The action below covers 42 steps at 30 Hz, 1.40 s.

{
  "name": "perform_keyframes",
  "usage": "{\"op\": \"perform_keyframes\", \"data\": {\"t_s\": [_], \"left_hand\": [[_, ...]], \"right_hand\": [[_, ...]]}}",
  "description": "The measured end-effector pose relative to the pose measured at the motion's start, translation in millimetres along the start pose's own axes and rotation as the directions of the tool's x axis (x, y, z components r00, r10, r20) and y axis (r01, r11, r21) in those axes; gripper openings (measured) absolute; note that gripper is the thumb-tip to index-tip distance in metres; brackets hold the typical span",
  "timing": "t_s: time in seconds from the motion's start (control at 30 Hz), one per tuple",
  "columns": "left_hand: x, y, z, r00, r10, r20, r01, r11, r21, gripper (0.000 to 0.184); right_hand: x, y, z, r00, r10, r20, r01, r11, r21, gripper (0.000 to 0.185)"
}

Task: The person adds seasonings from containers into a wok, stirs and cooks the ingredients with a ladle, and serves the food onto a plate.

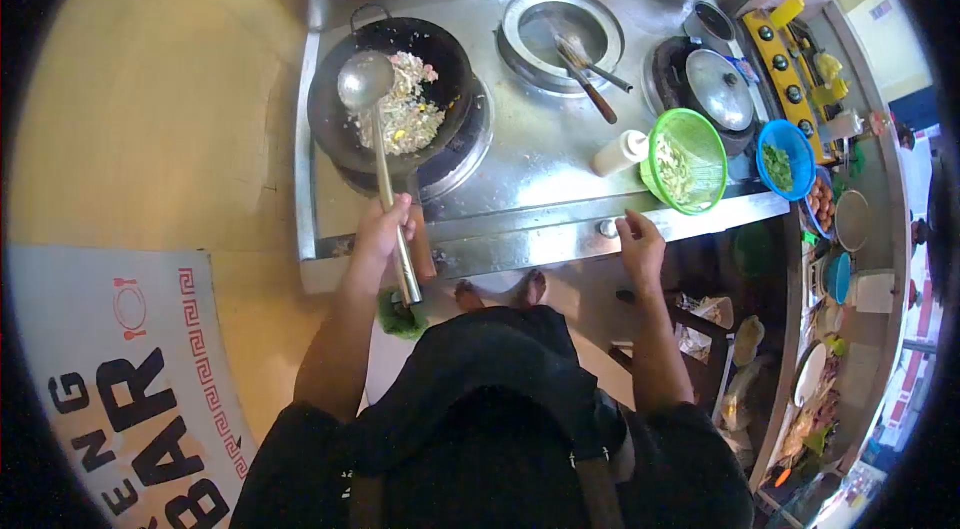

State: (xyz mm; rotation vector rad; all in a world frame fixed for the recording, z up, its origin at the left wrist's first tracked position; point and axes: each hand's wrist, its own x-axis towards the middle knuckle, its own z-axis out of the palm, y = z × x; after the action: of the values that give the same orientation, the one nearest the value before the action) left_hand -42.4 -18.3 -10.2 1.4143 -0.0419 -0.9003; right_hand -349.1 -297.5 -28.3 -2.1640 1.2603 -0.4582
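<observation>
A dark wok (335, 124) with a wooden handle (422, 241) stands on the left burner, holding a pale chopped mix (412, 119). My left hand (385, 226) is wrapped round the long metal handle of a ladle (366, 81), whose round bowl is over the wok's left part. My right hand (640, 241) is near the stove's front edge, beside a round knob (608, 228), its fingers bent and partly apart; no held object shows. Just above that hand is a green basket (722, 169) with pale shredded food, next to a white squeeze bottle (621, 153).
A round metal basin (512, 24) with brushes lies at the back centre. A lidded pot (720, 91) sits on the right burner. Farther right are a blue basket (785, 157) of greens, a yellow rack (780, 59) and crowded shelves. A printed banner (110, 329) is at left.
</observation>
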Motion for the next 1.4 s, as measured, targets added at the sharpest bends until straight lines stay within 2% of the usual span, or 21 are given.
{"op": "perform_keyframes", "data": {"t_s": [0.07,0.1,0.17,0.23,0.27,0.3,0.33,0.37,0.4,0.43,0.47,0.5,0.53,0.57,0.63,0.7,0.77,0.83,1.03,1.23,1.4], "left_hand": [[12.7,-9.2,-7.1,0.996,-0.07,0.055,0.072,0.997,-0.038,0.02],[11.1,-7.3,0.5,0.996,-0.065,0.058,0.067,0.997,-0.041,0.02],[6.5,-7.3,29.9,0.997,-0.081,-0.021,0.08,0.996,-0.047,0.02],[17.2,-17.5,43.6,0.992,-0.09,0.086,0.095,0.994,-0.059,0.022],[17.4,-19.8,50.1,0.997,-0.029,0.065,0.02,0.991,0.132,0.021],[13.5,-20.0,48.4,0.998,0.05,0.031,-0.058,0.947,0.316,0.022],[6.8,-25.3,46.0,0.951,0.307,-0.045,-0.267,0.885,0.382,0.035],[-4.7,-26.1,35.3,0.943,0.323,-0.074,-0.273,0.884,0.379,0.035],[-20.8,-28.4,21.2,0.849,0.514,-0.124,-0.354,0.726,0.589,0.043],[-37.2,-34.2,6.6,0.724,0.679,-0.124,-0.36,0.525,0.772,0.051],[-25.3,-81.3,-15.4,0.817,0.452,-0.358,-0.183,0.791,0.583,0.048],[-35.3,-87.7,-19.7,0.806,0.44,-0.395,-0.161,0.806,0.57,0.048],[-45.6,-91.8,-17.6,0.95,-0.062,-0.307,0.082,0.995,0.053,0.045],[-46.4,-88.5,-12.3,0.905,-0.421,0.051,0.405,0.82,-0.405,0.041],[-40.6,-73.9,-1.4,0.927,-0.341,0.155,0.371,0.779,-0.505,0.032],[-22.1,-70.0,-2.4,0.931,-0.266,0.252,0.365,0.723,-0.586,0.024],[1.3,-92.4,-7.6,0.943,-0.212,0.258,0.308,0.852,-0.424,0.015],[-45.8,-57.3,25.4,0.961,-0.182,0.209,0.26,0.851,-0.455,0.014],[-55.2,-35.2,53.7,0.969,-0.148,0.2,0.237,0.794,-0.559,0.015],[-42.7,-37.6,44.3,0.963,-0.132,0.236,0.25,0.768,-0.59,0.018],[-29.8,-54.4,46.6,0.973,-0.1,0.207,0.207,0.773,-0.6,0.013]], "right_hand": [[-1.9,-21.0,10.8,0.989,0.103,0.106,-0.14,0.88,0.454,0.033],[-6.4,-24.3,29.2,0.985,0.031,0.168,-0.106,0.882,0.459,0.035],[-24.9,-92.9,44.0,0.697,0.008,0.717,-0.526,0.685,0.504,0.056],[-40.4,-152.6,70.8,0.547,-0.134,0.827,-0.647,0.558,0.519,0.059],[-37.5,-174.6,82.5,0.434,-0.146,0.889,-0.746,0.496,0.445,0.053],[-27.6,-191.2,91.2,0.296,-0.186,0.937,-0.827,0.441,0.349,0.046],[-16.5,-189.4,95.5,0.288,-0.194,0.938,-0.821,0.453,0.346,0.046],[-3.3,-183.1,102.8,0.357,-0.18,0.916,-0.698,0.601,0.39,0.042],[4.3,-178.8,105.5,0.422,-0.184,0.888,-0.549,0.728,0.412,0.039],[3.0,-199.9,62.6,0.595,-0.188,0.781,-0.131,0.936,0.325,0.044],[9.1,-185.7,73.4,0.67,-0.312,0.673,0.119,0.941,0.318,0.05],[15.1,-171.9,83.8,0.724,-0.427,0.543,0.353,0.904,0.24,0.056],[23.2,-189.5,77.3,0.717,-0.363,0.594,0.391,0.916,0.088,0.062],[35.4,-193.7,86.3,0.68,-0.466,0.566,0.547,0.837,0.032,0.063],[41.8,-211.1,81.0,0.607,-0.5,0.618,0.699,0.705,-0.117,0.064],[16.6,-244.1,23.1,0.538,-0.376,0.754,0.762,0.601,-0.243,0.065],[-6.0,-244.3,-22.6,0.553,-0.279,0.785,0.778,0.509,-0.367,0.066],[-19.9,-232.3,-44.5,0.619,-0.242,0.747,0.761,0.419,-0.495,0.065],[18.5,-265.8,-91.6,0.537,-0.489,0.687,0.82,0.109,-0.563,0.055],[-10.9,-292.9,-129.9,0.626,-0.29,0.724,0.774,0.115,-0.623,0.056],[23.6,-203.7,20.0,0.653,-0.414,0.634,0.751,0.458,-0.475,0.053]]}}
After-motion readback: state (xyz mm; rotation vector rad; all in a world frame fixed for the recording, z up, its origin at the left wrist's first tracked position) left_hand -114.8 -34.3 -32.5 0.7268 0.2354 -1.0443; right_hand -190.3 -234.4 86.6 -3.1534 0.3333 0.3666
